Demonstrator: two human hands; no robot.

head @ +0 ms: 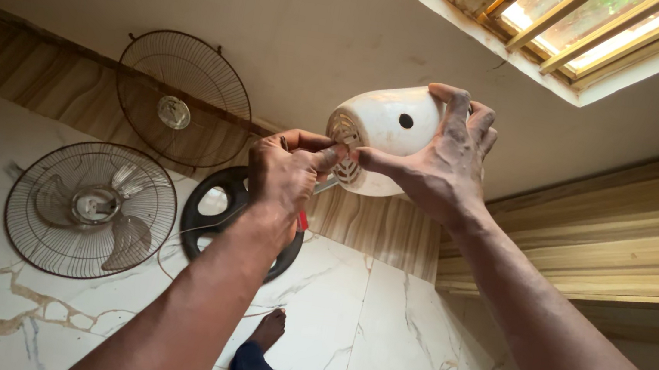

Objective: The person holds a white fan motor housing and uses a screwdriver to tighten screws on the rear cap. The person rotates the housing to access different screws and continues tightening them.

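White marble-patterned floor tiles [378, 323] carry a wire fan guard with blades [91, 209], another bare wire guard [183, 98] and a black plastic ring [215, 204], while above them the right hand [446, 163] grips a white plastic fan motor housing [386, 128] and the left hand [288, 172] pinches a red-handled screwdriver [303, 220] against its vented end.

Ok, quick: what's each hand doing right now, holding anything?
Left hand: closed around a screwdriver, tip at the white fan housing.
Right hand: closed on the housing, holding it up.
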